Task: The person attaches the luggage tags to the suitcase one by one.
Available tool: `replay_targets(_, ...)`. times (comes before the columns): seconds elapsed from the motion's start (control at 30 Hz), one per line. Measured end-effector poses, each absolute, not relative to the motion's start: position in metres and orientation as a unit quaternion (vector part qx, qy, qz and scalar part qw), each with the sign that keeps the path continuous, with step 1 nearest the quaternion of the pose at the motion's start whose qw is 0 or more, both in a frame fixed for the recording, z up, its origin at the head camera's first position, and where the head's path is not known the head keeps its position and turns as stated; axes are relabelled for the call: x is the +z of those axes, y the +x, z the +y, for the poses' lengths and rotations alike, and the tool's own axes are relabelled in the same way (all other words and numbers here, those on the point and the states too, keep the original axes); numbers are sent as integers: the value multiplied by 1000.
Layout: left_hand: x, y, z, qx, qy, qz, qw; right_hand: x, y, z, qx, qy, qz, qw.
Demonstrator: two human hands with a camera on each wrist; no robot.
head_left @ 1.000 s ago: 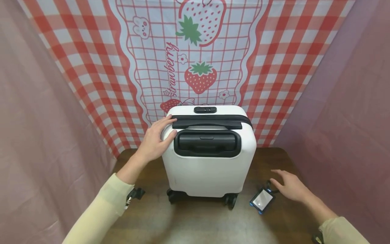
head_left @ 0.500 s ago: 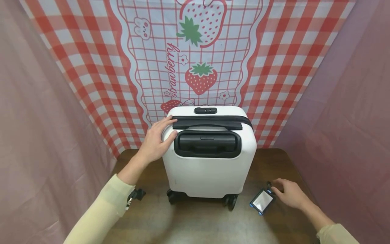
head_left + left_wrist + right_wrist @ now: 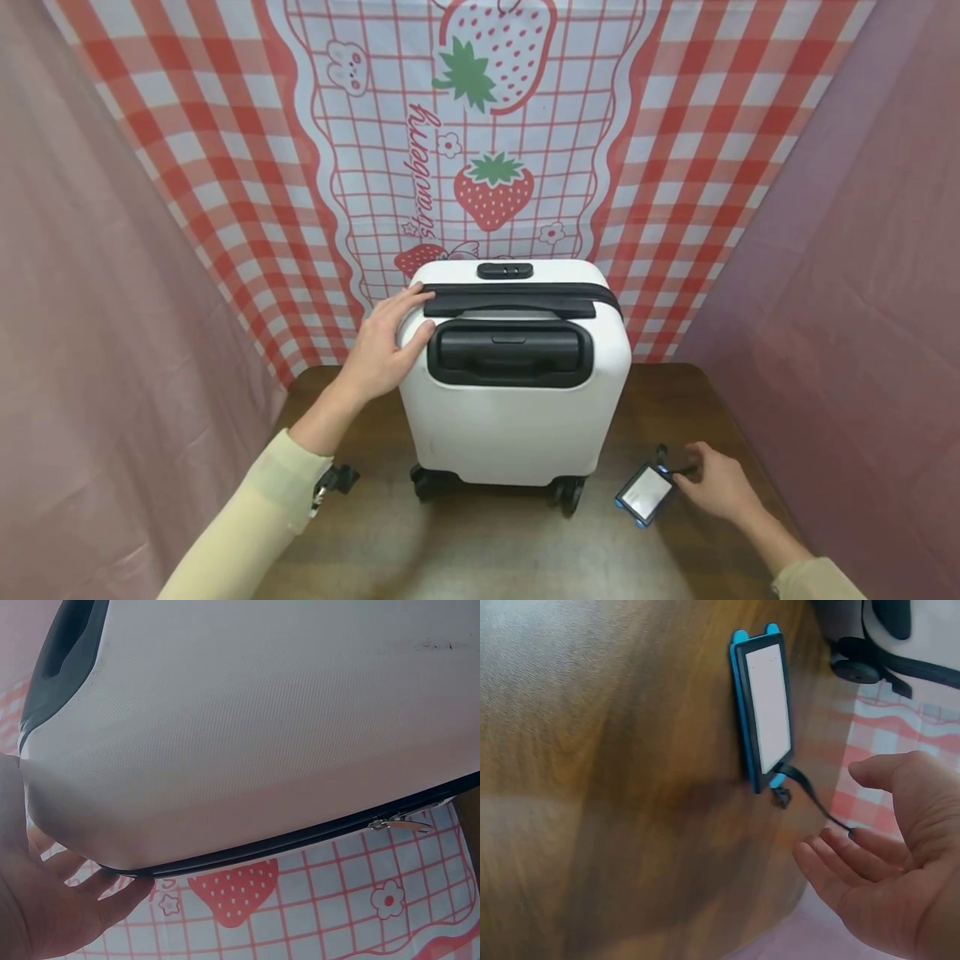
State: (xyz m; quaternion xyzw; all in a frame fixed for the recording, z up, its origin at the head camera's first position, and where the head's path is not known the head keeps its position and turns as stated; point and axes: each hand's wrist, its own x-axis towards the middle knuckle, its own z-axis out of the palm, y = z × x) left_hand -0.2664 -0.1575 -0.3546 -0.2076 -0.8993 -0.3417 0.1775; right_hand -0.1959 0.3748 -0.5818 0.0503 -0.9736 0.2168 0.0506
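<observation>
A white hard-shell suitcase (image 3: 510, 429) stands upright on the table, its black pull handle (image 3: 510, 350) folded into its recess. My left hand (image 3: 378, 346) rests on its upper left corner, fingers over the top edge and thumb on the near side. In the left wrist view, those fingers (image 3: 124, 900) lie along the black zip seam. A luggage tag (image 3: 645, 493) with a white card, black frame and blue edging lies right of the suitcase. Its black strap (image 3: 810, 791) reaches my right hand (image 3: 716, 483), touching the index fingertip. Thumb and fingers there are apart.
The brown wooden table (image 3: 480, 554) carries everything. Behind the suitcase hangs a red-and-white strawberry cloth (image 3: 495, 125). Pink curtains (image 3: 112, 292) close in both sides. Black caster wheels (image 3: 570, 493) stick out under the suitcase, near the tag.
My right hand has come down and nearer to me, reaching the tag's strap, which now points toward the hand. Left hand and suitcase stay in place.
</observation>
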Motion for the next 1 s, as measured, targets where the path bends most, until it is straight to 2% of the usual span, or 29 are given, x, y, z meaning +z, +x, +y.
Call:
replay_targets(0.5, -355, -267, -158, -346, -208, -897, 179, -608, -196, 381, 231, -19, -972, -35)
replay_targets(1.0, -359, -267, -157, -353, -216, -890, 190, -626, -199, 371, 250, -37, -967, -8)
